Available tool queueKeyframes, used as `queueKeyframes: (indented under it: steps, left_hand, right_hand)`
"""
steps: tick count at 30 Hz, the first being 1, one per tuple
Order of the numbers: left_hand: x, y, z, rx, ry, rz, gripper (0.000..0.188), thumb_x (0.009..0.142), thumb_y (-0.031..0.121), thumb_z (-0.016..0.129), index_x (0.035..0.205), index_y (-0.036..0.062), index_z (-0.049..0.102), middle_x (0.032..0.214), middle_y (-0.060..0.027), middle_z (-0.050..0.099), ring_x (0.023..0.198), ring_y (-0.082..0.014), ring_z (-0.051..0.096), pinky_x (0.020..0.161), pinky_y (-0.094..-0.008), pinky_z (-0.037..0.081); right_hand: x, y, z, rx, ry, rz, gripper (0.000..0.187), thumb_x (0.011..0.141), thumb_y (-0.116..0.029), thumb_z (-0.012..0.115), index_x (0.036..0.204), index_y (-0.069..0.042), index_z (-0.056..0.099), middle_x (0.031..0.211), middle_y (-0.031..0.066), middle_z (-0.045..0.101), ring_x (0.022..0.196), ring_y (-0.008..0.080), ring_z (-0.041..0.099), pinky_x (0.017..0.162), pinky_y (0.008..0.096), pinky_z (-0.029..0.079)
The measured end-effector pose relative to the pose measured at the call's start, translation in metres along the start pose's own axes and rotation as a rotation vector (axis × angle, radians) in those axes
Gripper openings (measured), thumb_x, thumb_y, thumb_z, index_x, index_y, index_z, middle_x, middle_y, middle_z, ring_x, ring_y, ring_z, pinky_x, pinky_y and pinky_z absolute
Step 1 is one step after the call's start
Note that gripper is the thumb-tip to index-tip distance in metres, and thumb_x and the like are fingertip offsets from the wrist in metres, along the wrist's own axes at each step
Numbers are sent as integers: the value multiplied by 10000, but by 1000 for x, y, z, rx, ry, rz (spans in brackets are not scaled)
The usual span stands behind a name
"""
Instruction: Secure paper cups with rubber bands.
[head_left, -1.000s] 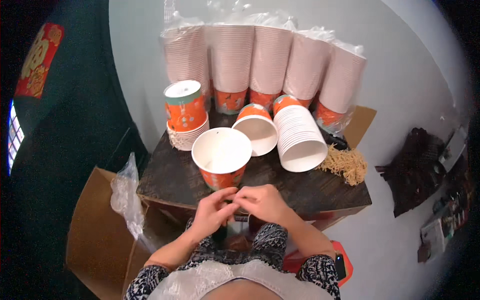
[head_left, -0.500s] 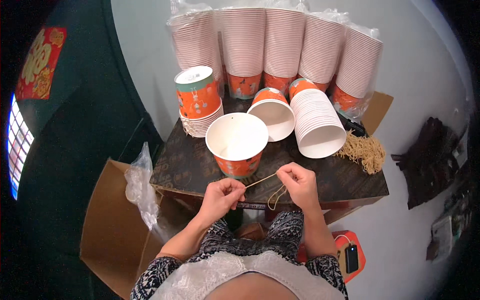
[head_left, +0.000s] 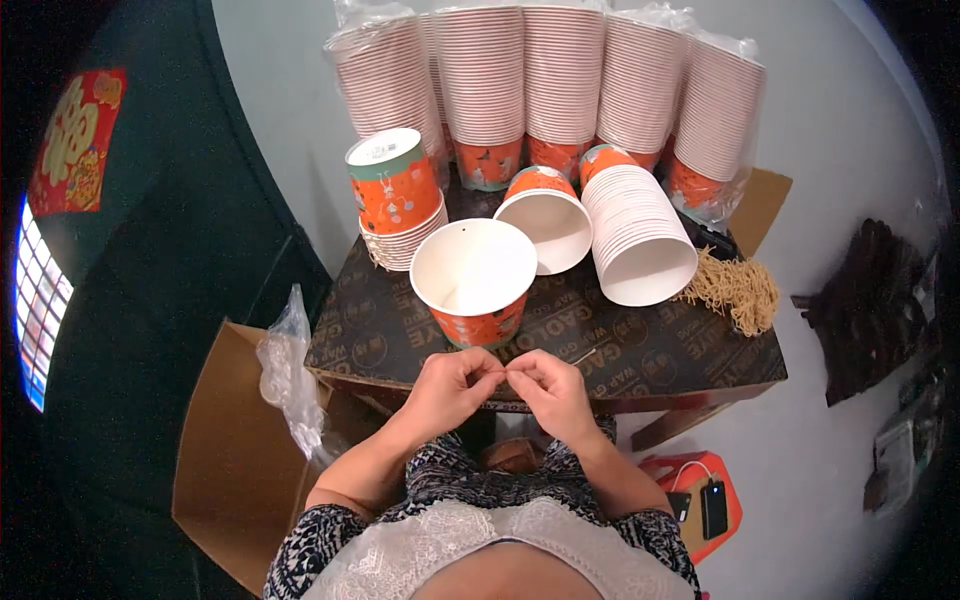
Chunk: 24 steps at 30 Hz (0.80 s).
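My left hand (head_left: 452,390) and my right hand (head_left: 552,398) meet fingertip to fingertip at the table's front edge, both pinched closed. A thin beige cord (head_left: 584,356) pokes out beyond the right hand; most of it is hidden by my fingers. Just past my hands stands an upright orange paper cup (head_left: 480,326), white inside, with a small dark speck near its rim. Behind it another paper cup (head_left: 548,232) lies on its side, mouth toward me. A bundle of beige cords (head_left: 736,290) lies at the table's right edge.
Nested cups (head_left: 640,235) lie on their side at right; an upside-down stack (head_left: 395,200) stands at left. Tall plastic-wrapped cup stacks (head_left: 485,90) line the back of the dark table (head_left: 370,345). An open cardboard box (head_left: 235,450) sits lower left; a phone (head_left: 714,510) rests on a red stool (head_left: 735,500).
My hands have come together from apart. The cord stretched between them and its hanging loop are now mostly out of sight. The view has shifted slightly.
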<state>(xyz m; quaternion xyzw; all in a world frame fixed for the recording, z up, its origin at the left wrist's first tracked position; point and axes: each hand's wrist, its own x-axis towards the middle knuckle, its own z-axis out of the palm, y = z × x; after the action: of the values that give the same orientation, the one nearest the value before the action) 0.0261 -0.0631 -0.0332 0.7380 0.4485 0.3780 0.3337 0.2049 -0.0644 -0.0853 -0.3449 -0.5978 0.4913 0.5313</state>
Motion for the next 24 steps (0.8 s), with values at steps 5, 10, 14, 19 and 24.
queueKeyframes:
  steps: [5, 10, 14, 19, 24]
  left_hand:
    - [8, 5, -9, 115, 154, 155, 62, 849, 34, 670, 876, -19, 651, 712, -127, 655, 635, -155, 644, 590, -295, 502]
    - [31, 18, -15, 464, 415, 481, 174, 769, 22, 727, 909, 34, 624, 826, -107, 624, 711, -259, 629, 608, -327, 515]
    - [56, 6, -12, 701, 303, 525, 244, 761, 73, 711, 995, 53, 646, 958, -116, 627, 954, -328, 599, 1055, -602, 286]
    - [51, -8, -29, 563, 60, 222, 121, 823, 49, 655, 941, 45, 679, 916, -90, 666, 1041, -268, 602, 1132, -618, 158]
    - [46, -10, -48, 481, 116, 215, 124, 831, 25, 644, 948, 57, 670, 972, -91, 652, 1057, -271, 595, 1169, -566, 67]
  right_hand:
    - [-1, -6, -5, -103, 81, 19, 51, 918, -24, 627, 897, 22, 633, 720, -77, 554, 626, -14, 463, 538, 164, 353]
    - [7, -15, -6, 39, 243, -26, 79, 913, -25, 635, 866, 39, 634, 698, -62, 561, 626, -2, 473, 520, 185, 369]
    - [15, -4, -5, 74, 358, -35, 92, 915, -42, 642, 863, 33, 632, 698, -66, 548, 610, -8, 443, 516, 180, 348]
    - [19, 4, 1, 119, 425, -147, 104, 920, -54, 641, 847, 17, 621, 699, -71, 535, 604, -10, 423, 505, 183, 333]
    - [16, 1, 5, 166, 412, -137, 81, 924, -26, 623, 847, -12, 599, 707, -84, 507, 606, -15, 415, 522, 165, 317]
